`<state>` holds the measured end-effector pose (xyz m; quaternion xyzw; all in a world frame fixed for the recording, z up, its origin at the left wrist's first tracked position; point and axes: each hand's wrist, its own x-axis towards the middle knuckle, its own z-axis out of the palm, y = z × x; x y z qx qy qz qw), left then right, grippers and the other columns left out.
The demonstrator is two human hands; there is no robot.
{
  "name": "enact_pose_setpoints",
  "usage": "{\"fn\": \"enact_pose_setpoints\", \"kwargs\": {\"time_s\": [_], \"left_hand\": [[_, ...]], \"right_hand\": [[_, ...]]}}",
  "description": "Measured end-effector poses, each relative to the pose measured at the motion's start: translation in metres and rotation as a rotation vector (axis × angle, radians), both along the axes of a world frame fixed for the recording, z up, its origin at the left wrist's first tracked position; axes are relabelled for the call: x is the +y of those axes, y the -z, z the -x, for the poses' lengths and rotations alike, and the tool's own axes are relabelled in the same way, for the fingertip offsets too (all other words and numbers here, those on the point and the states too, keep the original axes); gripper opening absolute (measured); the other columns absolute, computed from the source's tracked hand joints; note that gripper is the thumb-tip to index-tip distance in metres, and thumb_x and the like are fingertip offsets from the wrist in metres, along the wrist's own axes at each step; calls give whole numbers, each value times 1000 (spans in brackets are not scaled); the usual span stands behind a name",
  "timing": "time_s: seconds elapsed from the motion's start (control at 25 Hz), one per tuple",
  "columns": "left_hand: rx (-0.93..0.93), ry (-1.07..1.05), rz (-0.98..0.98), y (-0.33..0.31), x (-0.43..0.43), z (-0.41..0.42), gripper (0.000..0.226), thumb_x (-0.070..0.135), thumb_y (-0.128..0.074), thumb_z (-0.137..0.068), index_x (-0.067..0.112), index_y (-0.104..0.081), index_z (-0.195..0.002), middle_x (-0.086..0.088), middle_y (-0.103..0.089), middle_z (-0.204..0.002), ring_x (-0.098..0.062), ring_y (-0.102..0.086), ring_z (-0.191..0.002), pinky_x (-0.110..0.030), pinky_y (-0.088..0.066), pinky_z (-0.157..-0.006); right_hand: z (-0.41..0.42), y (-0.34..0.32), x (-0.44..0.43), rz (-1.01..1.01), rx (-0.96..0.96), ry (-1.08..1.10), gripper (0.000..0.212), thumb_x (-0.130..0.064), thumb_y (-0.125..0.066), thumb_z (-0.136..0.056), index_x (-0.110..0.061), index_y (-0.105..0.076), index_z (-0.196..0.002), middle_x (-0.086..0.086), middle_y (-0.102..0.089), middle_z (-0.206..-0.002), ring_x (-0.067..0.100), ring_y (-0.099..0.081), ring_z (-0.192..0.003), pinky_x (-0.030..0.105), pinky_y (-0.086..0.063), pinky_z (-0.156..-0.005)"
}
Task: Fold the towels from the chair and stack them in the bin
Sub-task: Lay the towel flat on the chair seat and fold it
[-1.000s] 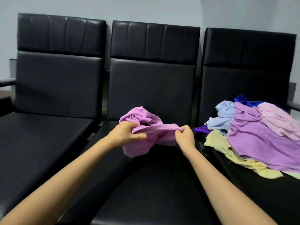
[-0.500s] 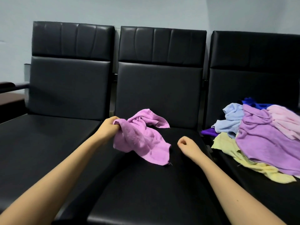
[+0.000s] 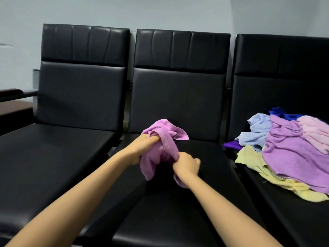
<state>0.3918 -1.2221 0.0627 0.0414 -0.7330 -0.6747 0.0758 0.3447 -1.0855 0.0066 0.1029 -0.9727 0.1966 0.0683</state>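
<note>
Towel (image 3: 151, 161), pink and bunched, is held up just over the seat of the middle chair (image 3: 178, 220). The left hand (image 3: 142, 148) clutches its upper folds with curled fingers, and the right hand (image 3: 186, 165), close beside the left, is closed round a twisted strand, with a corner poking out under that wrist. Well off to the right of the right hand, a loose pile of towels (image 3: 293, 154) in purple, yellow, blue and pale pink lies on the next seat.

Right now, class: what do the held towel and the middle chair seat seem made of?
Towel: likely terry or microfibre cloth, matte and fuzzy; it crumples loosely. Chair seat: probably leather or vinyl; smooth, black, faintly glossy.
</note>
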Motion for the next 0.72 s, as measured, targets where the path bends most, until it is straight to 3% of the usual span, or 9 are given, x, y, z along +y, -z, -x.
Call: {"fn": "enact_pose_setpoints", "kwargs": {"time_s": [0.08, 0.16, 0.28, 0.32, 0.4, 0.48, 0.56, 0.64, 0.72], "left_hand": [[11, -87, 14, 3, -16, 3, 19, 31, -64, -86, 13, -69, -83, -6, -71, -87, -18, -66, -84, -31, -51, -78], [-5, -123, -43, 10, -32, 4, 18, 26, -59, -92, 12, -69, -90, -7, -72, -91, -22, -66, -90, -33, -52, -81], [-36, 58, 141, 19, -49, -1, 14, 16, -66, -88, 9, -67, -99, -3, -73, -89, -16, -66, -86, -21, -55, -70], [-63, 141, 311, 22, -53, -1, 20, 15, -72, -83, 11, -65, -101, 0, -72, -88, -12, -66, -82, -18, -53, -67], [-164, 211, 696, 25, -58, -1, 28, 20, -78, -77, 18, -59, -97, 9, -65, -82, -6, -59, -74, -14, -46, -62], [-286, 256, 994, 28, -61, 0, 33, 25, -78, -74, 18, -54, -96, 8, -61, -81, -8, -55, -75, -19, -46, -64], [-340, 265, 1234, 34, -63, 2, 26, 19, -73, -74, 11, -58, -93, -2, -62, -85, -16, -56, -78, -27, -46, -68], [-243, 140, 1251, 35, -59, -2, 12, 2, -55, -76, 13, -58, -81, -6, -59, -80, -19, -54, -76, -26, -41, -60], [-86, -19, 870, 33, -54, -5, 25, -8, -42, -80, 15, -54, -77, -2, -58, -76, -15, -51, -72, -17, -38, -53]], "right_hand": [[6, -4, 13, 82, -8, 156, 30, -7, -42, -86, -22, -62, -103, 2, -65, -106, 23, -57, -111, 37, -32, -102], [15, -10, 22, 451, -109, 209, 29, -2, -39, -85, -21, -59, -93, 3, -59, -93, 26, -56, -101, 36, -40, -98], [28, -14, 34, 993, -103, 162, 23, 2, -32, -83, -16, -48, -82, 6, -50, -81, 23, -48, -77, 24, -44, -56], [29, -17, 39, 1018, -85, 126, 20, 0, -35, -84, -15, -48, -87, 6, -51, -84, 23, -48, -79, 25, -41, -56], [28, -19, 55, 678, -45, -49, 21, -21, -50, -83, -17, -49, -103, 6, -55, -100, 25, -53, -94, 28, -39, -72], [30, -17, 75, -130, -22, -166, 59, -53, -60, -75, -25, -45, -124, 5, -51, -118, 27, -52, -111, 35, -39, -89], [24, -16, 91, -622, 20, -177, 57, -52, -58, -80, -28, -44, -130, 2, -50, -127, 26, -50, -118, 37, -36, -96], [15, -19, 100, -544, 27, -102, 29, -30, -55, -87, -28, -58, -117, 1, -57, -121, 26, -54, -114, 33, -39, -91], [12, -26, 104, -127, 16, -46, 19, -19, -58, -84, -25, -64, -101, 5, -63, -102, 28, -62, -96, 31, -46, -77]]}}
